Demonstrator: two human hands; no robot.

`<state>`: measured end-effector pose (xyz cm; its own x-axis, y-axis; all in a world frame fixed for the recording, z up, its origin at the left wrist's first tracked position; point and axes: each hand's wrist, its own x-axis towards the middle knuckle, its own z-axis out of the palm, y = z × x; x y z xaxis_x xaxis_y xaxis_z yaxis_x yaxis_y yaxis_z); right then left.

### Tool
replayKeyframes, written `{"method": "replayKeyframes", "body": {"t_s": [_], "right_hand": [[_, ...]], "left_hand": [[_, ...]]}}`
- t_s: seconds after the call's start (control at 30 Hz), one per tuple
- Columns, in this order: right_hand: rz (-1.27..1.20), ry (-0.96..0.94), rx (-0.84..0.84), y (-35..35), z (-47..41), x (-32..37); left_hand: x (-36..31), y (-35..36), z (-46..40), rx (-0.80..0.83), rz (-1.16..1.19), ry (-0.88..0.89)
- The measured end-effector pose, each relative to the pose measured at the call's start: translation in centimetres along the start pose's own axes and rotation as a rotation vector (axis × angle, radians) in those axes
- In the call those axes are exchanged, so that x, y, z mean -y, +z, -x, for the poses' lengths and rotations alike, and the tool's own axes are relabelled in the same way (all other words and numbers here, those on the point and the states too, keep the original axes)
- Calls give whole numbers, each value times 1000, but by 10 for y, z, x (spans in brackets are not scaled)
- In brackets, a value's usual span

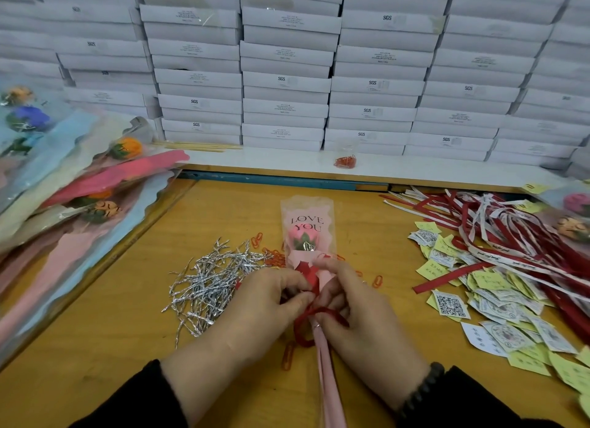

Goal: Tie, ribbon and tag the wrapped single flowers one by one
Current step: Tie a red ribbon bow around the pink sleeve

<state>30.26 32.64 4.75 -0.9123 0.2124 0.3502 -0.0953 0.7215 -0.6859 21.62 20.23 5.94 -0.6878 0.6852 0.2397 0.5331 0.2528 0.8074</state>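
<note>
Lower middle of the frame: wrapped single flower point(308, 236) lying on the yellow table point(111, 347), pink bud behind clear film printed LOVE YOU, long pink stem wrap running down and cut off at the bottom edge. Left hand point(255, 303) and right hand point(357, 306) both curled in tight at the neck of the wrap, each grip pinching the red ribbon point(314, 312); fingertips bunched so close that can't really tell whether a knot is formed. One ribbon loop hanging just below the hands. Silver twist ties point(210, 280) heaped just left of the hands, orange paper clips point(274, 256) scattered around, partly hidden under the wrap. Right side: messy pile of tags point(485, 306), yellow notes and QR cards, print too small to read, with loose ribbons point(523, 236) over them, running off the edge. Left edge: stack of more wrapped flowers point(79, 184), blurry and cropped. Wall of white boxes point(287, 76) across the top.
</note>
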Motion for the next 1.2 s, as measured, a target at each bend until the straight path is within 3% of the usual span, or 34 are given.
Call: {"method": "replayKeyframes", "body": {"t_s": [0.13,0.33,0.67,0.93,1.1,1.2], "right_hand": [[74,-94,38,0,3,3],[200,-181,-32,-2,2,4],[-9,31,-111,-6,-6,-6],[-78,80,-157,-4,-6,-7],[206,-172,-254,-9,2,5],[450,-197,-237,-7,6,8]], "left_hand": [[-2,-3,-1,-3,38,-4],[1,-4,0,18,-7,0],[4,-3,1,27,178,40],[5,1,-1,11,152,-2],[3,1,-2,6,212,3],[1,-1,-3,-6,233,-18]]}}
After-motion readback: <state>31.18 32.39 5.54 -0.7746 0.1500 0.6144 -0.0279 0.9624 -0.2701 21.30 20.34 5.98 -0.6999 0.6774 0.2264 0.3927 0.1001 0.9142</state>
